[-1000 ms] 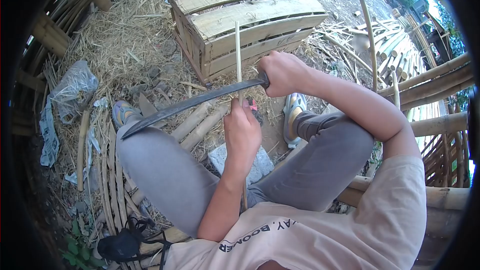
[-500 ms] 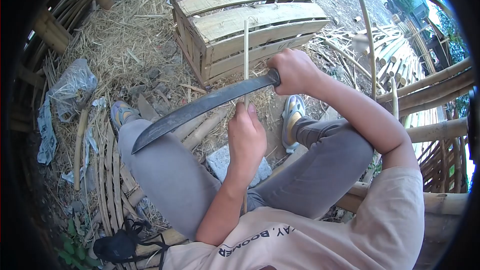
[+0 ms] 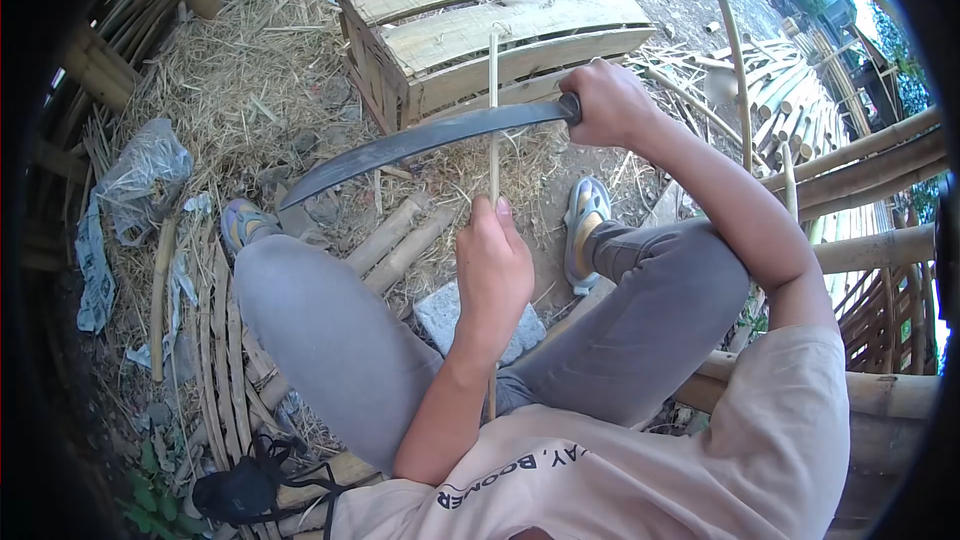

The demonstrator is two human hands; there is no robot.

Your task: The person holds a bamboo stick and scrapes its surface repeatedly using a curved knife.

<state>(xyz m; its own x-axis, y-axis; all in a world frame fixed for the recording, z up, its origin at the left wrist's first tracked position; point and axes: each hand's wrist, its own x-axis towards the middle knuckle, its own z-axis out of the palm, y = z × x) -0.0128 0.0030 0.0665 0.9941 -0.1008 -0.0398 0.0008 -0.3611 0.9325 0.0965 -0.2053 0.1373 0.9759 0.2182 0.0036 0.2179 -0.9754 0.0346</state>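
My left hand [image 3: 492, 265] is closed round a thin bamboo strip [image 3: 493, 165], which stands nearly upright and runs down toward my lap. My right hand [image 3: 612, 105] grips the handle of a machete [image 3: 410, 143], most of that handle hidden in the fist. The long dark blade reaches leftward, curving down to its tip above my left knee. It crosses in front of the strip well above my left fist, and a thin pale curl shows on the strip just below the blade.
A slatted wooden crate [image 3: 510, 25] stands ahead. Dry shavings [image 3: 250, 70] cover the ground on the left, near a plastic bag [image 3: 145, 175]. A stone block [image 3: 440, 320] lies between my legs. Cut bamboo poles [image 3: 800, 120] are piled at right, and a black bag-like item [image 3: 235, 490] lies at lower left.
My right hand has moved the machete up and slightly right, away from my left fist along the strip. The blade tip has lifted off my knee's outline. My left hand stays nearly in place.
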